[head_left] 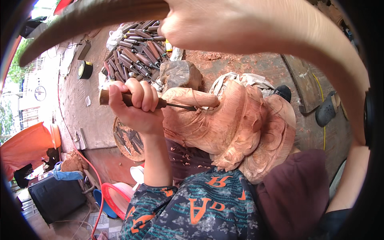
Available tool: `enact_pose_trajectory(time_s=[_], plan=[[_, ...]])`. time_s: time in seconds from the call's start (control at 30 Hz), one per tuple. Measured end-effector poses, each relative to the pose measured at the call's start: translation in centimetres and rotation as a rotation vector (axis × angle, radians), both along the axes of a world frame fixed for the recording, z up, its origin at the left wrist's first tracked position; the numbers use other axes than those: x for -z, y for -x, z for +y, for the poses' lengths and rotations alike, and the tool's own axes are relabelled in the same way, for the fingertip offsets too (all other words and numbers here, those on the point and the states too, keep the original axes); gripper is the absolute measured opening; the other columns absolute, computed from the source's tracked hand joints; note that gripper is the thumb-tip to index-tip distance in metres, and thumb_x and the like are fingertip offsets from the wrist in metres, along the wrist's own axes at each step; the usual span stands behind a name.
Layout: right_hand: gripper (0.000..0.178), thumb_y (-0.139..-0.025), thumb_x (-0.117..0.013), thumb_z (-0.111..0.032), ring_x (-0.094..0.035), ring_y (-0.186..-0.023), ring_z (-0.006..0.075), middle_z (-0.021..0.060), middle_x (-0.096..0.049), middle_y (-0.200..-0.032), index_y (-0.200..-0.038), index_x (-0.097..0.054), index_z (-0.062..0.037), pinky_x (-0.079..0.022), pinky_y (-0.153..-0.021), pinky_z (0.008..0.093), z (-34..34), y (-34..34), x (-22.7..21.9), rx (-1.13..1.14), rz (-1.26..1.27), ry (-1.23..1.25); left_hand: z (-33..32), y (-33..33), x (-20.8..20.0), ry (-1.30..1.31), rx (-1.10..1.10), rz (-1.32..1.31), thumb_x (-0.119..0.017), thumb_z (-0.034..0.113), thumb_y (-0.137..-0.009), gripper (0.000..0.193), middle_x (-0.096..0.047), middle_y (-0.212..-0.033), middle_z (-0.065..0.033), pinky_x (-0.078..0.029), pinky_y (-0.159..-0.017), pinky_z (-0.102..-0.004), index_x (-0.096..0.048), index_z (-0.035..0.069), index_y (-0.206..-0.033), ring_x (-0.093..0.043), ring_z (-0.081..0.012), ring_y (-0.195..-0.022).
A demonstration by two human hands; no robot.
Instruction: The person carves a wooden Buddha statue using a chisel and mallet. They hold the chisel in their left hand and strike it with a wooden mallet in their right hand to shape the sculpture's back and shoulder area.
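My left hand (138,102) is wrapped round the wooden handle of a carving chisel (161,103). The chisel's thin dark blade points right, and its tip meets a reddish wood carving (216,128) beside a rounded, arm-like part. Deep folds and ridges cover the carving, which rests against my legs. Across the top, my right hand (180,26) is raised and closed on the end of a long dark wooden club (92,22). The club reaches to the far left, above the chisel, and looks curved at the picture's rim. Part of the right hand is cut off by the upper edge.
Many wooden-handled chisels (138,56) lie heaped behind a wood block (181,75). A round tray (120,145) holds blades and shavings. At left are a black tape roll (85,70), a red hose (96,176), a basin (107,192) and a black case (56,198). A shoe (326,112) is right.
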State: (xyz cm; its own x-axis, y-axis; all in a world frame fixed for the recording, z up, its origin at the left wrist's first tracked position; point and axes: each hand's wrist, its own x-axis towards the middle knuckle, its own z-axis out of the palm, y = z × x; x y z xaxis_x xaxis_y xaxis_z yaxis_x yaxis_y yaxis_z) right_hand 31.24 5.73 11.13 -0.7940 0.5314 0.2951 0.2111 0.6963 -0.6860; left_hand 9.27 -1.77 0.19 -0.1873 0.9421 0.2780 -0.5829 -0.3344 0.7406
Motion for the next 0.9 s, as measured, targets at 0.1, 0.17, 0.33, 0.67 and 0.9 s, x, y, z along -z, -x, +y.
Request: enact_pose_trajectory(time_s=[0.1, 0.17, 0.33, 0.67, 0.9], plan=[[0.038, -0.073, -0.050, -0.004, -0.060, -0.073, 0.0290, 0.0224, -0.057, -0.079, -0.110, -0.045, 0.0057, -0.048, -0.065, 0.0351, -0.2, 0.0, 0.5, -0.027, 0.050, 0.016, -0.3, -0.9, -0.3, -0.008, -0.085, 0.064, -0.038, 0.032, -0.092, 0.027, -0.028, -0.047, 0.0033, -0.017, -0.029, -0.0206, -0.048, 0.012, -0.078, -0.021, -0.0059, -0.033], [0.039, -0.073, -0.050, -0.004, -0.060, -0.073, 0.0289, 0.0224, -0.057, -0.079, -0.110, -0.044, 0.0056, -0.048, -0.065, 0.0350, -0.9, -0.5, 0.0, -0.009, 0.065, 0.019, -0.9, -1.6, -0.1, -0.067, 0.001, -0.018, -0.037, 0.030, -0.092, 0.027, -0.027, -0.045, 0.0029, -0.020, -0.028, -0.0203, -0.046, 0.010, -0.076, -0.020, -0.0057, -0.033], [0.040, -0.073, -0.050, -0.004, -0.059, -0.073, 0.0288, 0.0222, -0.056, -0.079, -0.111, -0.044, 0.0056, -0.048, -0.065, 0.0348, -1.1, -1.0, 0.6, -0.040, 0.158, 0.068, -1.3, -1.1, -3.0, -0.233, -0.121, -0.070, -0.037, 0.028, -0.090, 0.027, -0.029, -0.046, 0.0025, -0.023, -0.029, -0.0190, -0.047, 0.007, -0.076, -0.023, -0.0056, -0.035], [0.040, -0.073, -0.051, -0.004, -0.059, -0.073, 0.0287, 0.0213, -0.056, -0.079, -0.111, -0.044, 0.0041, -0.048, -0.064, 0.0347, -1.5, -1.3, 0.9, 0.026, 0.069, 0.030, -0.7, -1.5, -1.8, -0.073, -0.141, 0.107, -0.040, 0.028, -0.092, 0.026, -0.031, -0.048, 0.0015, -0.021, -0.030, -0.0184, -0.050, 0.010, -0.077, -0.027, -0.0058, -0.036], [0.041, -0.072, -0.051, -0.004, -0.059, -0.073, 0.0286, 0.0205, -0.056, -0.079, -0.112, -0.045, 0.0028, -0.048, -0.064, 0.0348, -1.5, -1.5, 0.5, 0.108, -0.033, -0.018, 0.3, -1.5, -1.8, -0.045, -0.176, 0.169, -0.043, 0.014, -0.091, 0.008, -0.031, -0.048, 0.0010, -0.022, -0.028, -0.0192, -0.043, 0.011, -0.083, -0.025, -0.0055, -0.034]])
